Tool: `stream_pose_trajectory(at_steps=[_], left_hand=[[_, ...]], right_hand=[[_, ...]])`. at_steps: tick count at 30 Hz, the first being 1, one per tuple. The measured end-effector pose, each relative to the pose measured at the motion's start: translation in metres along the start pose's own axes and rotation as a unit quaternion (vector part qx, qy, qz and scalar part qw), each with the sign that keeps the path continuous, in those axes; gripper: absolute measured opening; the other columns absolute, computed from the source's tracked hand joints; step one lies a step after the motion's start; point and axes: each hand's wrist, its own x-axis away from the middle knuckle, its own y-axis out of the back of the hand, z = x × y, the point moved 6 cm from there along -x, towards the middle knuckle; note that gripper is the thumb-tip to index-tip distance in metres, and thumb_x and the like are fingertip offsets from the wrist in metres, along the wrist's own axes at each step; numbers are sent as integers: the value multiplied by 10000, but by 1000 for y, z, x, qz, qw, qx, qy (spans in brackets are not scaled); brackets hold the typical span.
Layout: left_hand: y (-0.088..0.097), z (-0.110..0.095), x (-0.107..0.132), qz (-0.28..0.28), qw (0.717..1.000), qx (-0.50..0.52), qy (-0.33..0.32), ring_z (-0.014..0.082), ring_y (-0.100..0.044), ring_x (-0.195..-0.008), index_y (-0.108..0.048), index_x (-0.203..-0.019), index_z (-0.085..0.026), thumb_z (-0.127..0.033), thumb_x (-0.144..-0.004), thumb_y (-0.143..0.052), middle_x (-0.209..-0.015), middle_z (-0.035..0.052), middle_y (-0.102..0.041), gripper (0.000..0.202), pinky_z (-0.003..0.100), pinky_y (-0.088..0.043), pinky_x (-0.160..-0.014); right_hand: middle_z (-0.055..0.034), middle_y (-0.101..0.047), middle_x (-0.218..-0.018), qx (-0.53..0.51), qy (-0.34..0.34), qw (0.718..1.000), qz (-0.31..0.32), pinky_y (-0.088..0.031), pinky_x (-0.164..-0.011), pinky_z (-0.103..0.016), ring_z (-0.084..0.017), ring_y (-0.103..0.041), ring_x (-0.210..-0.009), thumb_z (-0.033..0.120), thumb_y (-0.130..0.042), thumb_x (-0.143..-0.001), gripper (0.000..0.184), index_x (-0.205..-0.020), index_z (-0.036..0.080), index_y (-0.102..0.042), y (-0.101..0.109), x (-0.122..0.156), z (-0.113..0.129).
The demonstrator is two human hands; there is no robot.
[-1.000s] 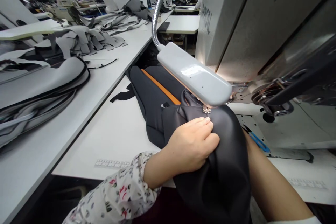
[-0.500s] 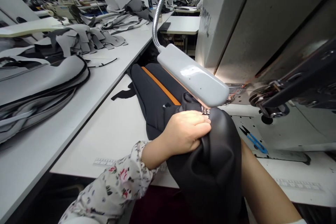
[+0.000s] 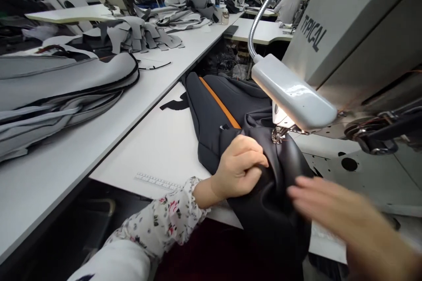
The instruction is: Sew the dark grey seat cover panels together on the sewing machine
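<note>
While the left hand (image 3: 242, 167) has its fingers curled tight on a fold of the black cover (image 3: 268, 224), the right hand (image 3: 332, 206), blurred, holds its fingers out straight at the cover's right side; whether they touch it, I cannot tell. The cover lies on the white worktable (image 3: 158, 140), partly under the metal foot (image 3: 278, 135) of the sewing machine (image 3: 319, 48). Above hangs a lamp (image 3: 293, 92). An orange strip (image 3: 220, 103) crosses the cover's far left part. Farther left, grey pieces (image 3: 66, 92) cover part of a long table (image 3: 145, 92).
</note>
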Motion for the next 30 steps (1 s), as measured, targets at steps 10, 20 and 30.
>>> stream_pose_trajectory(at_steps=[10,20,30], left_hand=[[-45,3,39,325,946,-6,1,204,-647,-1102,-672,-1122,-172,-77,-854,-463,-1193,97,-712,353,348,-520,-1014],[5,-26,-11,199,971,-16,-135,122,-578,-732,-526,-807,-214,-68,-922,-398,-726,-33,-651,226,343,-487,-921],[23,-47,-4,242,901,-206,-295,157,-607,-1236,-689,-1222,-271,-295,-1013,-640,-1160,-16,-704,216,436,-457,-1222]], right_hand=[[-2,-765,-882,120,114,980,114,-371,-923,-390,-158,-679,-852,120,-450,-1048,247,-1013,188,-685,-23,18,14],[-29,-805,-1077,36,171,974,145,-486,-983,-370,-194,-752,-1021,77,-543,-939,325,-1191,225,-685,-16,14,25],[-134,-497,-1593,51,152,974,161,-417,-1225,-430,-284,-443,-1506,31,-517,-912,559,-1455,160,-544,1,1,-30]])
